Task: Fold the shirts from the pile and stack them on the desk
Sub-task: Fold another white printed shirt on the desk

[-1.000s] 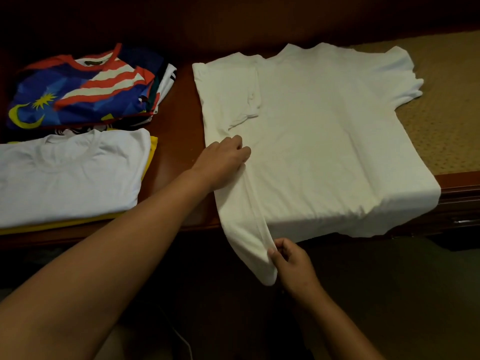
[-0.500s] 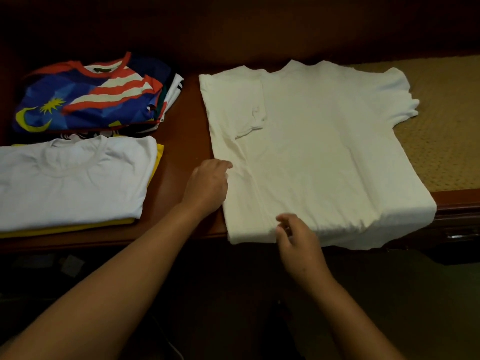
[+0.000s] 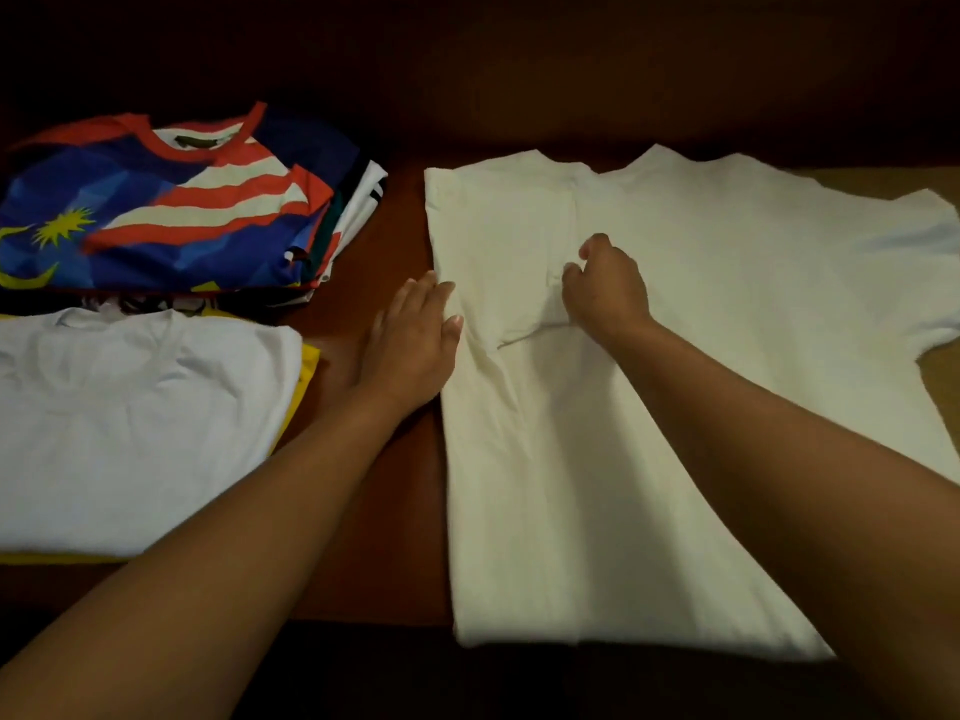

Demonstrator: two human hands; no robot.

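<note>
At the near left of the dark reddish-brown wooden desk (image 3: 400, 537), a folded white cotton T-shirt (image 3: 140, 423) is laid on top of a folded yellow garment (image 3: 309, 363), of which only the edge is seen. Beyond these, at the far left, a pile of unfolded shirts (image 3: 343, 226) is topped by a blue jersey with red and white stripes and a yellow star and crescent (image 3: 156, 215). Just right of the stacks, the left hand (image 3: 410, 345) is laid flat with its fingers straight and together, its fingertips resting on the left edge of a large cream-white T-shirt (image 3: 675, 407). This shirt is spread over the middle and right of the desk, its left side folded inward, its hem at the near edge. The right hand (image 3: 605, 285) is curled upon the folded-in left sleeve, the cloth pinched between thumb and fingers. At the far right, a tan woven mat (image 3: 940, 371) is partly covered by the shirt.
</note>
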